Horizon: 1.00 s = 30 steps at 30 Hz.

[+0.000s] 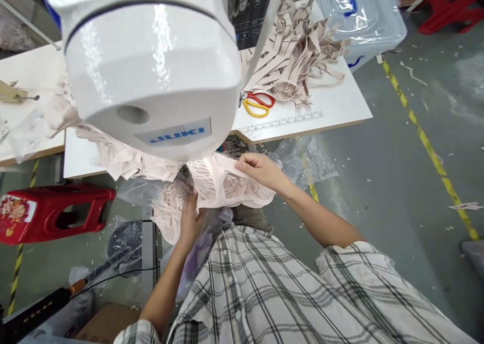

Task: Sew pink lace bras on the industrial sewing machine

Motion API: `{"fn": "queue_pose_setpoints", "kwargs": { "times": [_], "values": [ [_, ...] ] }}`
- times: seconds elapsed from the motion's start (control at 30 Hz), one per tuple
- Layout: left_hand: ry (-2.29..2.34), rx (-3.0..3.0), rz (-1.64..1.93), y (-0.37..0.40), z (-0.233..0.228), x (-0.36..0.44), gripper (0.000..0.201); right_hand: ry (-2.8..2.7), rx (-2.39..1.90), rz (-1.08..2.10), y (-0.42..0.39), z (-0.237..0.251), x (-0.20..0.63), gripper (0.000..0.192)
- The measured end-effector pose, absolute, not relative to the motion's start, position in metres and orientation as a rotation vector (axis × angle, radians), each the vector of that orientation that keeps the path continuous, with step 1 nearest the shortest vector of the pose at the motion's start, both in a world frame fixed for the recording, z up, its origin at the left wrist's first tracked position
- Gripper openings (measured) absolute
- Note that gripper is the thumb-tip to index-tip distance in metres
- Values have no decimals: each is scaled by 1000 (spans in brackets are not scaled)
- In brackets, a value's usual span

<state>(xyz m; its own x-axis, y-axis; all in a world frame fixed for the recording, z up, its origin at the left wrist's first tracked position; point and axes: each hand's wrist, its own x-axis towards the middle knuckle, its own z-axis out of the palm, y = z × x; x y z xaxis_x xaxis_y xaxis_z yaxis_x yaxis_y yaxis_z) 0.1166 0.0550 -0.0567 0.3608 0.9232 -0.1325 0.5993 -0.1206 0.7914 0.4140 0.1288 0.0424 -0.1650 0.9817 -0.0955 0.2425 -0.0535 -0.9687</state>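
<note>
A pale pink lace bra [233,186] stretches between my hands, its upper edge just below the head of a white sewing machine [151,71]. My right hand [260,170] pinches the bra's top edge at its right side, thumb on top. My left hand [191,220] grips the fabric lower down on the left, and its fingers are partly hidden by the cloth. More pink lace [168,218] hangs down beside that hand. The machine's needle area is out of sight under its head.
Red-and-yellow scissors [259,104] and a clear ruler [283,124] lie on the white table [340,109]. Behind them is a heap of beige straps [298,56]. A clear plastic box [363,21] stands right; a red stool [56,210] stands left. Pink pieces [128,157] drape over the table edge.
</note>
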Motion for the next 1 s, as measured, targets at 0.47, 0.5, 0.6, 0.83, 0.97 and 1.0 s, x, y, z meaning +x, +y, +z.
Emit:
{"fn": "queue_pose_setpoints", "kwargs": {
  "times": [0.47,0.5,0.6,0.83,0.97,1.0],
  "values": [
    [1757,2140,918,78,-7,55,45,-1500,-1503,1253,102,43,454,46],
    [1745,2203,935,78,-4,59,45,-1469,-1552,1240,96,43,465,46],
    [1679,2389,1050,75,-11,78,42,-1363,-1700,1158,79,37,492,47],
    [1419,2271,417,64,-68,128,55,-1370,-2113,920,70,-9,540,35],
    [1312,2206,286,60,-76,133,74,-1591,-2270,795,81,-24,543,18],
    [1309,2224,300,60,-73,132,70,-1589,-2186,764,86,-20,536,18]
  ]
}}
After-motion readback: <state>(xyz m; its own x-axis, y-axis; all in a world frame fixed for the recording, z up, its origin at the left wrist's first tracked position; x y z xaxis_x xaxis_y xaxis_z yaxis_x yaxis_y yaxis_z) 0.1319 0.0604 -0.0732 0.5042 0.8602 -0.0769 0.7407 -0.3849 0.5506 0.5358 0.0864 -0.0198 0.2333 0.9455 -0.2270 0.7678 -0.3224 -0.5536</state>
